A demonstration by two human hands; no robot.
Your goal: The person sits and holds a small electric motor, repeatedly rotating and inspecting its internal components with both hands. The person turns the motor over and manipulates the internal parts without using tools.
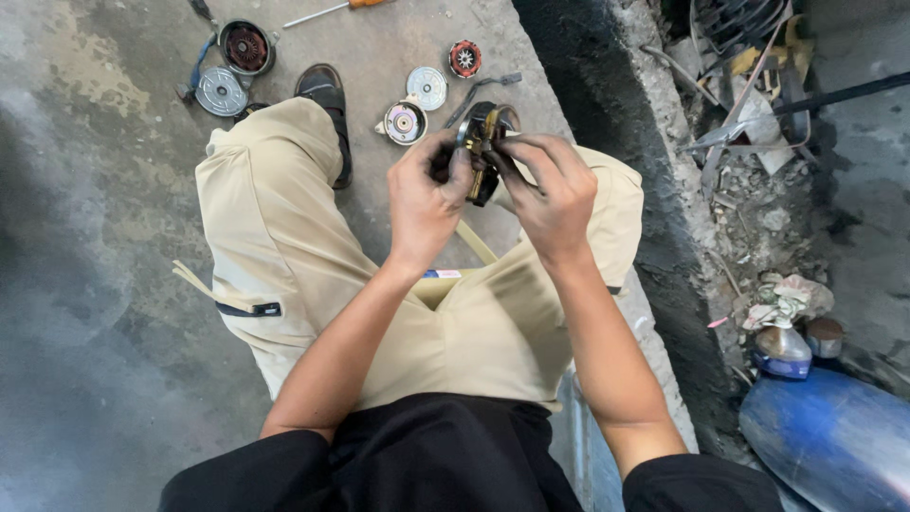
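Both of my hands meet over my knees around a small dark metal part [482, 142] with brass-coloured pieces. My left hand [424, 196] grips its left side with curled fingers. My right hand [550, 194] pinches its right side with thumb and fingertips. Most of the part is hidden by my fingers. I sit with beige trousers [275, 237] and a black shoe [327, 95] on the concrete floor.
Several round motor parts lie on the floor ahead: a silver cover [221, 91], a copper-wound housing [246, 45], a bearing cap [405, 123], a disc [427, 87], a small red rotor [464, 59]. A screwdriver [332, 9] lies beyond. A blue drum [834, 436] and scrap sit at the right.
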